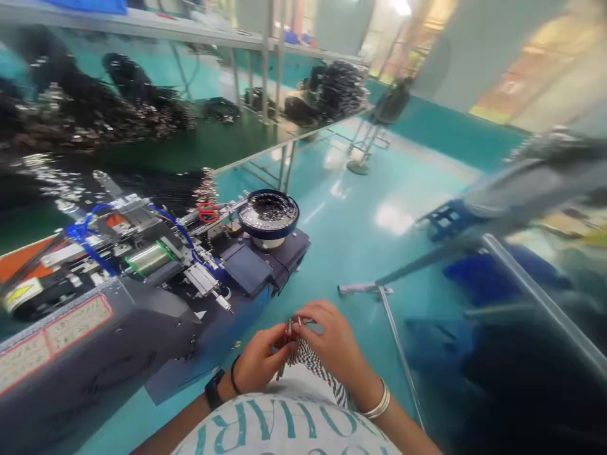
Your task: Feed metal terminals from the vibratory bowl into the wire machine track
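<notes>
My left hand (258, 361) and right hand (334, 338) pinch a bundle of silver metal pins (288, 335), fingers (306, 314) closed on it, near the dark grey bowl-fed machine (95, 354); the pinch looks even, though the tips are hard to see.

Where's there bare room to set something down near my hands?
Bare teal surface runs ahead of your left hand and right hand, between the blue machine base and the metal rod. It's crowded around the round parts bowl, and right where you hold the metal pins.
</notes>
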A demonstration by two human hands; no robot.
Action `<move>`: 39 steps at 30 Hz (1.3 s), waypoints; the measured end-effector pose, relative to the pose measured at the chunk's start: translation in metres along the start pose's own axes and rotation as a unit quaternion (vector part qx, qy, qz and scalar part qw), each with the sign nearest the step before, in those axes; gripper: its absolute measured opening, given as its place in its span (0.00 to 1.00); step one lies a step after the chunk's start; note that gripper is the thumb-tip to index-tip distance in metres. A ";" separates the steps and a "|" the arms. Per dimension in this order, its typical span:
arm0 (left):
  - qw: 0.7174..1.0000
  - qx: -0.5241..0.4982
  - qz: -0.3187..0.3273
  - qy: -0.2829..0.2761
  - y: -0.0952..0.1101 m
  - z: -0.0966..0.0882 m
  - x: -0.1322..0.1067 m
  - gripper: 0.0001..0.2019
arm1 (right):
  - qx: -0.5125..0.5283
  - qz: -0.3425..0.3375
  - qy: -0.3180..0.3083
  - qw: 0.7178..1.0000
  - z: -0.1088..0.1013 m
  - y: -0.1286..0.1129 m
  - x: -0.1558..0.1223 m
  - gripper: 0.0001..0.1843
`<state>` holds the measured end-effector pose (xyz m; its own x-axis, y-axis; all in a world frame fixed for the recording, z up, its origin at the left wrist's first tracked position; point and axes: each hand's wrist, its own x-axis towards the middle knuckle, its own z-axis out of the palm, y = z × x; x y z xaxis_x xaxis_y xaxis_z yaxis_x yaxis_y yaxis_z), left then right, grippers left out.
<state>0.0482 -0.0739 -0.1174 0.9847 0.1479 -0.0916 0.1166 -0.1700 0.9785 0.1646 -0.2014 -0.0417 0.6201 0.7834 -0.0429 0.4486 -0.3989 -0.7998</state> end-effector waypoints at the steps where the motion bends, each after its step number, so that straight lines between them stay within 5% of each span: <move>1: 1.000 -0.010 -0.008 0.018 0.001 0.003 0.011 0.15 | 0.016 -0.012 -0.036 0.999 -0.010 0.008 0.017 0.06; 4: 0.996 -0.051 -0.016 0.066 0.012 0.013 0.040 0.16 | 0.072 -0.034 -0.168 0.983 -0.044 0.026 0.066 0.06; 8: 0.982 -0.025 -0.021 0.186 0.034 0.024 0.071 0.16 | 0.122 -0.071 -0.326 0.935 -0.082 0.038 0.120 0.23; 10: 0.972 0.003 -0.036 0.232 0.043 0.027 0.081 0.16 | 0.119 -0.095 -0.370 0.916 -0.092 0.039 0.140 0.27; 13: 0.959 0.027 -0.060 0.277 0.051 0.028 0.091 0.15 | 0.105 -0.116 -0.383 0.910 -0.095 0.036 0.161 0.17; 19: 0.933 0.036 -0.104 0.343 0.044 0.008 0.096 0.15 | 0.091 -0.151 -0.403 0.898 -0.081 0.022 0.197 0.08; 27: 0.935 0.035 -0.071 0.344 0.017 -0.055 0.092 0.14 | 0.002 -0.190 -0.431 0.882 -0.043 -0.027 0.249 0.08; 35: 0.936 0.046 -0.075 0.340 -0.005 -0.111 0.093 0.16 | -0.141 -0.253 -0.498 0.817 0.003 -0.063 0.308 0.08; 39: 0.931 0.056 -0.116 0.343 -0.014 -0.124 0.093 0.16 | -0.151 -0.234 -0.479 0.832 0.012 -0.069 0.329 0.11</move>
<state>0.1224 0.0631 -0.1165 0.6227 0.7731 -0.1206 0.3654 -0.1510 0.9185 0.3300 0.0897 -0.0077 -0.4007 0.8495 -0.3431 0.7280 0.0679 -0.6822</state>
